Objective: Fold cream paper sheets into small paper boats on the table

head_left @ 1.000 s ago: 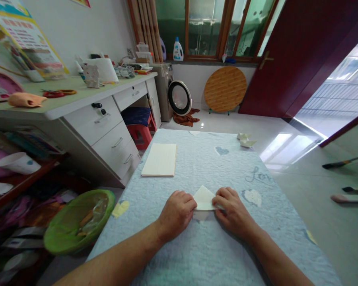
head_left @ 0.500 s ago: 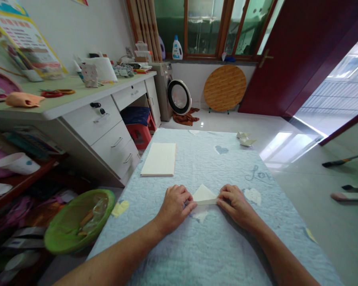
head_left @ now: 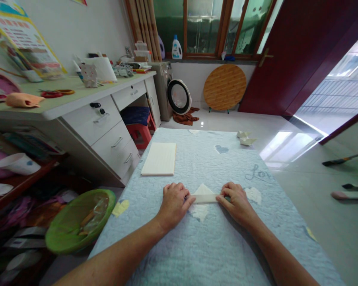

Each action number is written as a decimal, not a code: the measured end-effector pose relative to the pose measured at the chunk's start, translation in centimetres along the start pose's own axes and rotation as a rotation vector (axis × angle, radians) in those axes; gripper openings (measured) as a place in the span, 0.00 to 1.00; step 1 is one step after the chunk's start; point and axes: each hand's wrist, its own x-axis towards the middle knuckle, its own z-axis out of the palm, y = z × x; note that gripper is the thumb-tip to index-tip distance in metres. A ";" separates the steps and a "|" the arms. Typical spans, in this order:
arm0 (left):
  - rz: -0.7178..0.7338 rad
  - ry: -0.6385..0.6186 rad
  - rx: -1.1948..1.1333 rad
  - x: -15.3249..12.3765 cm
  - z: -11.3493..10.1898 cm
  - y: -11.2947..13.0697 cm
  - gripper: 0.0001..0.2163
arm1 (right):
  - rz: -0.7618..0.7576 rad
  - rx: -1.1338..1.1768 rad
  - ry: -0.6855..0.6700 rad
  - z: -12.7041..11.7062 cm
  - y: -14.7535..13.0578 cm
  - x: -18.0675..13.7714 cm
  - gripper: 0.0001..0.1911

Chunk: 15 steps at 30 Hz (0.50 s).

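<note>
Room: tiled floor, with a white-and-grey drawer desk (head_left: 92, 127) along the left side, a silver front-loading washing machine (head_left: 164, 91) at the far wall, a round wooden tabletop (head_left: 225, 87) leaning against that wall, and a dark red door (head_left: 286, 51) standing open at right.

Work surface: a pale blue quilted cover (head_left: 220, 254) with a heart pattern and stitched lettering, spread on a low surface. A green plastic basin (head_left: 107, 198) sits beyond its left edge. On the cover, toward the far end, lie a flat cream rectangular paper pad (head_left: 158, 159) and, further right, two small folded white paper pieces (head_left: 244, 138).

Hands: the left hand (head_left: 174, 206) and right hand (head_left: 237, 204) rest on the cover, near the middle of its near half, facing each other. Both are gently curved, not clenched, and each grasps one end of the folded paper. Whether by pinching or by pressing down cannot be told from this view.

Paper: a cream paper triangle (head_left: 204, 194) lies flat on the cover between the hands, its point directed away from the person. Change noted: a narrow folded band (head_left: 204, 199) now runs along its near base, where the earlier view showed a plain triangle with no band.
</note>
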 end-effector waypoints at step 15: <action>-0.053 -0.003 0.065 0.1 -0.4 0.3 0.09 | 0.048 -0.070 0.038 0.1 -0.3 0.0 0.13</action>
